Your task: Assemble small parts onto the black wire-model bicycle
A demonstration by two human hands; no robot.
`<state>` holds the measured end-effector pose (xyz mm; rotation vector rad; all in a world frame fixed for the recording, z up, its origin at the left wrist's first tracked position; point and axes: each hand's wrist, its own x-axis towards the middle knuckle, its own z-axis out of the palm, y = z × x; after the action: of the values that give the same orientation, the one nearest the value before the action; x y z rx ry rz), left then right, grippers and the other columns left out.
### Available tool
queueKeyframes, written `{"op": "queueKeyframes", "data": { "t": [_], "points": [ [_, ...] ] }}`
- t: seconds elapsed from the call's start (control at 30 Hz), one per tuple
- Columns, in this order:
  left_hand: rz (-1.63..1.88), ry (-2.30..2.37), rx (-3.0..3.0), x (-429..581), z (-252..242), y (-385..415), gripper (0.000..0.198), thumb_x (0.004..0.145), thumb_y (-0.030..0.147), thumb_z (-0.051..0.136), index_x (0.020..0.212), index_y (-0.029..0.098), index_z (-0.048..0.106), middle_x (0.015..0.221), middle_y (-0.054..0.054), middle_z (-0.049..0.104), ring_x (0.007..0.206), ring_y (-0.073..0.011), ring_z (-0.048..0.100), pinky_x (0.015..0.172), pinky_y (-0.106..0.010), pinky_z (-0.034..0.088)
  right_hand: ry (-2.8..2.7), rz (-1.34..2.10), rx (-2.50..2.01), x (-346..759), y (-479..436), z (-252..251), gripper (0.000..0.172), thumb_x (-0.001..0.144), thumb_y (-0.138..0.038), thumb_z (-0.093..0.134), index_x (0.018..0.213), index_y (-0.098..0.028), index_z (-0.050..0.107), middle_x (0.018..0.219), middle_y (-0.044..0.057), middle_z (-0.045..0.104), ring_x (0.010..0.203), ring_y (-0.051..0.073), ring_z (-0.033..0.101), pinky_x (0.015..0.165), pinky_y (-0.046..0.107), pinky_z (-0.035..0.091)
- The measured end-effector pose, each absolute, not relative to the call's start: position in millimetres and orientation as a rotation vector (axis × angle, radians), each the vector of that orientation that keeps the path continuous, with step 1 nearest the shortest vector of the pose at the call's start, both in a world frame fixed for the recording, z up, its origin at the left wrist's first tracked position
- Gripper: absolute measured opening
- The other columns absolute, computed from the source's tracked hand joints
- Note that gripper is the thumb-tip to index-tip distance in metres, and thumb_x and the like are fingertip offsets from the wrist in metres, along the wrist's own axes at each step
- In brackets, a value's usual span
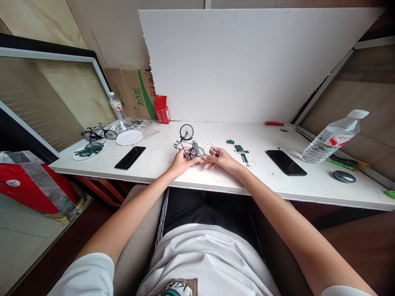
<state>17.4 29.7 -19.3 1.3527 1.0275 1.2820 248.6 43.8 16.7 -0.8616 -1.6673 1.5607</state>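
My left hand [181, 162] is closed on a small model bicycle [195, 149] just above the front of the table. One spoked wheel [186, 132] points away from me, and the other wheel lies near my fingers. My right hand [220, 160] is closed around a thin dark tool [215, 152] whose narrow shaft sticks up; its exact kind is too small to tell. The thumb and fingertips of that hand pinch at the near wheel's edge, hiding whatever is between them. Green plastic parts [238, 148] lie on the table right of my hands.
A second model bicycle [98, 133], a plate of green parts [90, 151], a white plate [128, 137] and a phone [130, 158] are at left. Another phone [286, 162], a water bottle [335, 137] and a red-handled tool [274, 123] are at right. A white board [247, 61] stands behind.
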Motion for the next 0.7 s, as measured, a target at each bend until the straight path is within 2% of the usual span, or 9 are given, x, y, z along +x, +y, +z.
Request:
{"op": "queueKeyframes", "data": {
  "t": [0.1,0.27,0.33,0.43,0.53,0.6,0.7],
  "points": [
    [1.291,1.035,1.328,18.0,-16.6,27.8,0.065,0.074,0.037,0.098,0.121,0.019,0.058,0.103,-0.007,0.076,0.091,-0.0216,0.077,0.078,-0.035,0.066,-1.666,1.555,-0.855,248.5,41.1,19.3,0.064,0.081,-0.060,0.090,0.085,-0.025,0.037,0.109,0.012,0.084,0.089,0.027,0.083,0.066,0.030,0.054],
    [1.289,1.023,1.323,18.5,-14.4,26.4,0.064,0.073,0.037,0.099,0.119,0.018,0.059,0.102,-0.007,0.075,0.090,-0.0213,0.076,0.077,-0.036,0.066,-1.675,1.551,-0.862,246.3,36.8,23.7,0.063,0.082,-0.066,0.088,0.086,-0.025,0.039,0.107,0.012,0.084,0.089,0.027,0.082,0.068,0.031,0.055],
    [1.299,1.021,1.321,18.6,-14.3,26.9,0.064,0.072,0.037,0.099,0.118,0.018,0.059,0.102,-0.007,0.076,0.089,-0.0206,0.076,0.075,-0.034,0.066,-1.689,1.482,-0.891,245.6,37.2,22.9,0.059,0.088,-0.077,0.075,0.088,-0.025,0.045,0.103,0.012,0.083,0.082,0.025,0.080,0.068,0.034,0.055],
    [1.318,1.011,1.292,18.7,-14.8,28.0,0.064,0.070,0.036,0.100,0.116,0.017,0.059,0.104,-0.008,0.077,0.089,-0.0200,0.076,0.075,-0.033,0.065,-1.766,1.140,-0.994,246.7,42.4,16.2,0.063,0.103,-0.085,0.035,0.085,-0.026,0.049,0.086,0.009,0.076,0.073,0.024,0.070,0.067,0.037,0.052],
    [1.325,1.005,1.267,18.9,-15.4,28.7,0.064,0.071,0.036,0.100,0.115,0.017,0.059,0.106,-0.009,0.078,0.089,-0.0205,0.077,0.075,-0.034,0.066,-1.929,0.597,-1.110,249.8,51.8,5.8,0.061,0.112,-0.070,0.019,0.080,-0.026,0.048,0.081,0.008,0.067,0.076,0.025,0.061,0.077,0.041,0.051],
    [1.334,1.012,1.258,19.0,-15.5,28.8,0.063,0.071,0.036,0.100,0.115,0.017,0.059,0.106,-0.009,0.078,0.089,-0.0205,0.077,0.075,-0.034,0.066,-2.044,0.348,-1.165,251.7,58.0,-0.5,0.055,0.114,-0.060,0.025,0.082,-0.025,0.054,0.085,0.010,0.066,0.084,0.028,0.059,0.084,0.044,0.050],
    [1.359,1.033,1.242,18.9,-14.9,28.8,0.062,0.071,0.035,0.100,0.114,0.017,0.061,0.105,-0.009,0.078,0.089,-0.0200,0.077,0.074,-0.032,0.066,-2.190,0.187,-1.161,253.2,63.9,-7.3,0.044,0.112,-0.047,0.042,0.092,-0.021,0.071,0.100,0.015,0.067,0.102,0.032,0.059,0.094,0.047,0.051]
  ]
}}
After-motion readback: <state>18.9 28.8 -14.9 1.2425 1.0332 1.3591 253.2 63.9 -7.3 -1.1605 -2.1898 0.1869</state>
